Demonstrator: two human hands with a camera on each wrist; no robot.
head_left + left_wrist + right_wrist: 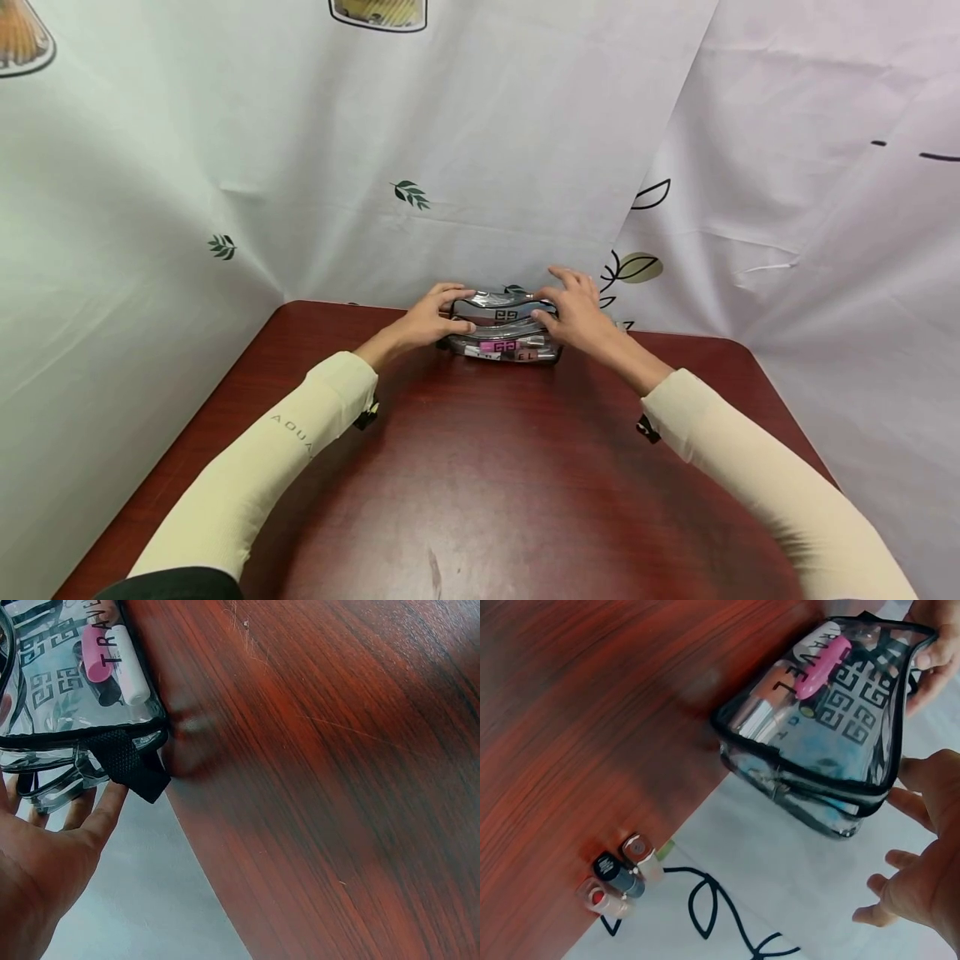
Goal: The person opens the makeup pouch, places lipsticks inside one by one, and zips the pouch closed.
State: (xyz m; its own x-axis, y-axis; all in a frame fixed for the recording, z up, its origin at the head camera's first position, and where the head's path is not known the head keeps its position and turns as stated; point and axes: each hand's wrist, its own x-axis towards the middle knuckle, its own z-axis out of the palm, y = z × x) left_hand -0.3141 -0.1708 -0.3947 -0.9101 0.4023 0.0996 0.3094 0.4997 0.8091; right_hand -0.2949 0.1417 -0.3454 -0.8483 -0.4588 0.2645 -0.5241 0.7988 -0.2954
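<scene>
Pouch: the clear pouch (501, 331) stands on the table near its far edge, just right of the middle of the head frame, its mouth gaping upward between two bands.
Long axis: runs left to right across the head frame, one end at each hand.
Pouch contents: a pink tube (823, 667) and a white tube (129, 667) lie side by side along the near wall, behind the lettering.
Left grip: the left hand (422, 323) holds the pouch's left end, thumb over the near band, fingers on the far side.
Right grip: the right hand (581, 318) is at the other end, thumb and forefinger at the mouth, the other fingers spread wide; I cannot tell whether those two pinch the rim.
Nearer hand: neither for the pouch, which sits between both; the right for the loose lipsticks.
Lipsticks: three lipsticks (619, 874) stand in a row at the table's edge, lower left of the right wrist frame, off the pouch's right end and apart from it.
Table: dark red table (480, 475), filling the lower middle of the head frame.
Backdrop: white cloth (510, 125) behind.
</scene>
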